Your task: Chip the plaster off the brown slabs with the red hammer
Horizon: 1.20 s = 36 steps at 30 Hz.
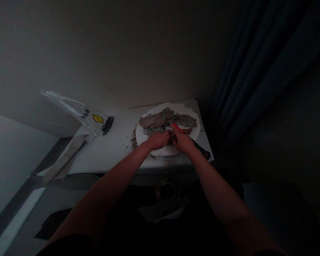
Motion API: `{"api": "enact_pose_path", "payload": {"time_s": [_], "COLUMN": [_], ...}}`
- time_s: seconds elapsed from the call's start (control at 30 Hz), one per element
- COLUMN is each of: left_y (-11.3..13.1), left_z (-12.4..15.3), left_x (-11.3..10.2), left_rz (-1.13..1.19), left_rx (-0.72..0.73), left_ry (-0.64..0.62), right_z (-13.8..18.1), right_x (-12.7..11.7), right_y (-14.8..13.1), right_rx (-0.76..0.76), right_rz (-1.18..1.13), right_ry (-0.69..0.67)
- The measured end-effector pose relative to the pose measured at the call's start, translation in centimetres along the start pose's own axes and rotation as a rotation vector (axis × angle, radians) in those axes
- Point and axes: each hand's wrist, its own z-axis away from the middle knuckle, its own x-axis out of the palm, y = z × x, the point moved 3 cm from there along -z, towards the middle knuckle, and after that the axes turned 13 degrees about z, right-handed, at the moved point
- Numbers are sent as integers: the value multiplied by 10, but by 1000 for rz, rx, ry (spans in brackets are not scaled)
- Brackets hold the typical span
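Observation:
A white round, scalloped-edged piece [194,133] lies on the white table and bears broken brown, flat chunks [156,120] and a heap of grey-brown crumbs [186,120]. My right hand [183,141] is closed around a slim red tool [177,128], whose working end I cannot make out in the dim light. Close beside it, my left hand [160,140] has its fingers curled down at the near brown piece; what they grip is hidden. A black handle-like object [202,151] with an orange ring lies just right of my right hand.
On the left of the white table [114,149] stands a crumpled clear plastic bag [92,119] with a yellow label and dark contents. A cardboard-like strip [66,156] hangs over the left edge. Dark curtains [245,71] hang at right, and a wall rises behind.

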Motion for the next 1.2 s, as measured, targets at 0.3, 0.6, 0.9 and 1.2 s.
{"api": "enact_pose_path", "payload": {"time_s": [0.3,0.6,0.9,1.2], "left_y": [4,0,-3,-1], "left_z": [-2,-2,-1,-2], "left_x": [-6,-3,-2,-9], "left_rz": [24,34,40,24], "left_rx": [-4,-4,-3,-63], "left_ry": [-15,-3,12,-11], "right_z": [0,2,2,0], "right_x": [0,-2,-4,7], "right_y": [-2,-4,-4,-6], "right_rx": [-11,-7,-6,-47], "right_rz": [86,112,92,109], "right_ry": [-17,-42,-20,-41]}}
